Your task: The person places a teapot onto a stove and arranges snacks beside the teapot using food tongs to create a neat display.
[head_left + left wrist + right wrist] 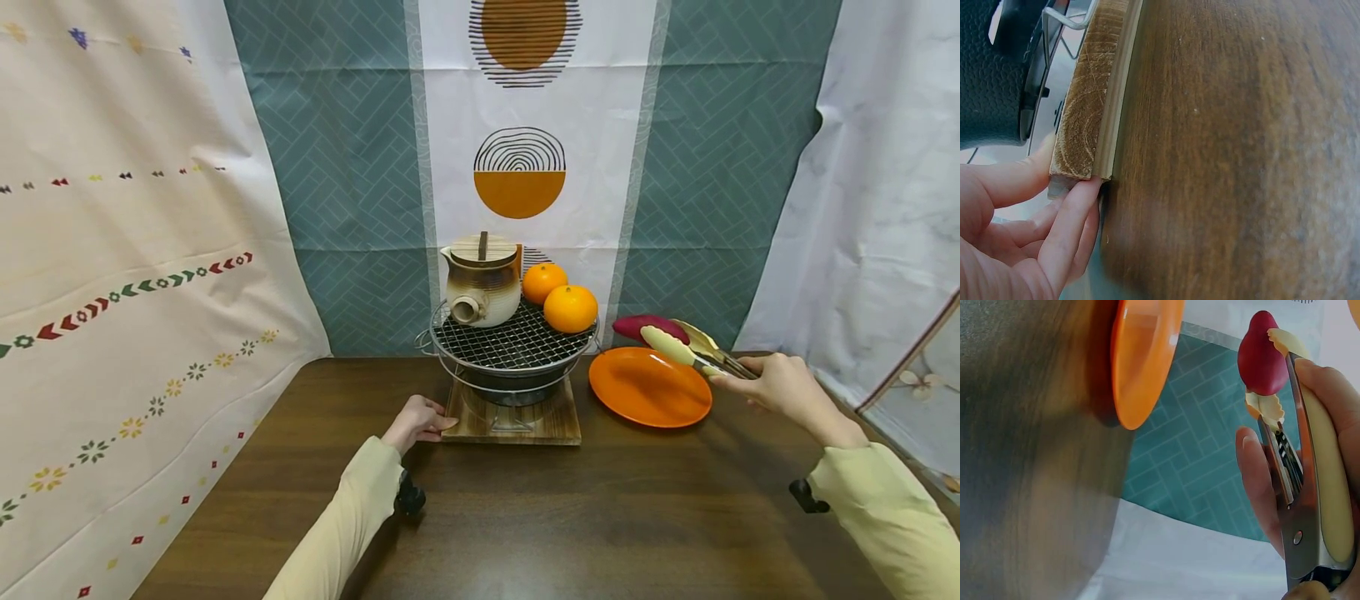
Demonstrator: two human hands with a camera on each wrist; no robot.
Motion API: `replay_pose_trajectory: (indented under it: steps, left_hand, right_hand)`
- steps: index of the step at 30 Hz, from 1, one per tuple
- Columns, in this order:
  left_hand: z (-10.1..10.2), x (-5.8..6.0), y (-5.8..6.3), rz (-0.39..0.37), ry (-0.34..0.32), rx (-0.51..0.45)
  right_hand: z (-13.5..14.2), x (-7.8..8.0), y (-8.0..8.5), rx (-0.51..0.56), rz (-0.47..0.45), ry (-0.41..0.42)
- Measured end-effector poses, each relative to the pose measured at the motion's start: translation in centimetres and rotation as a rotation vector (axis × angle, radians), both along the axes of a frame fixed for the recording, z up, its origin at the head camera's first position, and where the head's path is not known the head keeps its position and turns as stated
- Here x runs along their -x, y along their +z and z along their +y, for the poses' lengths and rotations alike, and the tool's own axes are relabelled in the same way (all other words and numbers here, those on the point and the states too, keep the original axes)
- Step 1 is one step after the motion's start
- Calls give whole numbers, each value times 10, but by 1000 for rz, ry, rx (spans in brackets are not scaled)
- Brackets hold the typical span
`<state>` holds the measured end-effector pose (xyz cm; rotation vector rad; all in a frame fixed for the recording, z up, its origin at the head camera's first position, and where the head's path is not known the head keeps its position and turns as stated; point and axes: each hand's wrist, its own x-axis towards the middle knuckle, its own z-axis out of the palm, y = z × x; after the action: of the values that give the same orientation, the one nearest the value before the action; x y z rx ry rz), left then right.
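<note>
My left hand (416, 419) pinches the left front corner of a square wooden board (468, 427). In the left wrist view the thumb lies over the board's upper face and the fingers are at its edge. On the board stands a round dark grill stove with a wire mesh top (502, 346). My right hand (787, 387) grips metal tongs (1329, 481) with cream-coloured scalloped tips. Between those tips is a dark red sweet potato (1263, 356), held in the air above the back of an orange plate (645, 404).
A beige-brown clay teapot (487, 292) with a wooden lid sits on the mesh at the left. Two oranges, the nearer orange (571, 309) and the farther orange (544, 282), lie at the mesh's right. Patterned cloths hang behind and beside the brown wooden table (540, 517).
</note>
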<state>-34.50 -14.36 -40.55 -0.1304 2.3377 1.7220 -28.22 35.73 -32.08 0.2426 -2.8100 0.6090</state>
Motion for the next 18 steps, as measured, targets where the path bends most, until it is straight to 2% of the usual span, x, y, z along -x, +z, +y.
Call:
replay_pose_trajectory:
  steps: [14,18]
  left_hand:
    - [0,0,-1,5,-3,-1]
    - [0,1,-1,4,2,1]
  right_hand:
    - [-5,-7,9,-17,96,-4]
    - [-5,-7,12,-27,97,-4]
